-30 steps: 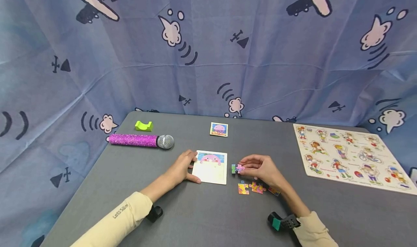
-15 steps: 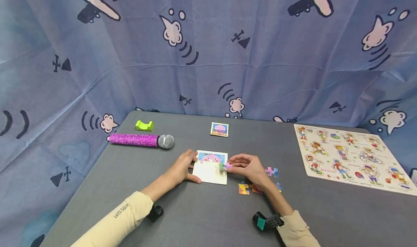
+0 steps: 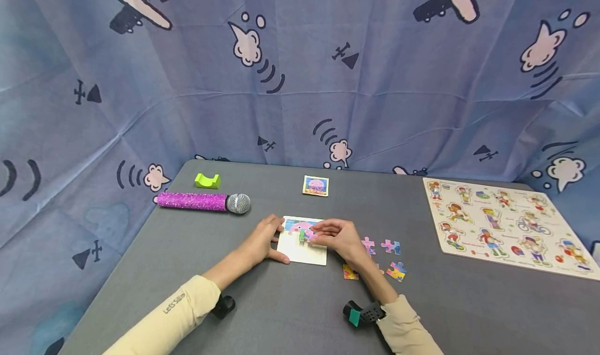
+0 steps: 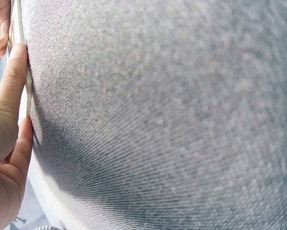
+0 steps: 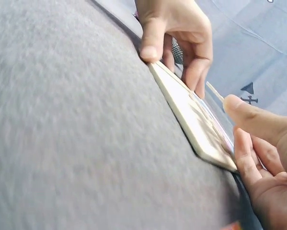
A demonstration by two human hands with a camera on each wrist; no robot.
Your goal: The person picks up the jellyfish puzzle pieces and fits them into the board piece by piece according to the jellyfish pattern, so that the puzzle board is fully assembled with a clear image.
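Observation:
A white square puzzle tray (image 3: 300, 252) lies on the grey table, with a pink sea-animal picture filling its far strip. My left hand (image 3: 263, 240) holds the tray's left side, thumb at the near-left corner and fingers farther up the edge. Above the tray, my right hand (image 3: 341, 238) pinches a pink and green jigsaw piece (image 3: 303, 235) between thumb and fingertips. In the right wrist view this piece (image 5: 215, 90) shows edge-on, raised over the tray. Loose jigsaw pieces (image 3: 391, 246) lie to the tray's right, some partly hidden by the right wrist.
Behind the tray lies a small picture card (image 3: 315, 186). A glittery purple microphone (image 3: 201, 201) and a lime-green cradle-shaped block (image 3: 207, 181) are at the back left. On the right lies a large board with sports figures (image 3: 506, 225). A blue patterned cloth (image 3: 300, 84) hangs behind the table.
My right hand has moved left, carrying the jigsaw piece from beside the tray to over its middle. More loose pieces are now uncovered. The left hand keeps its place on the tray.

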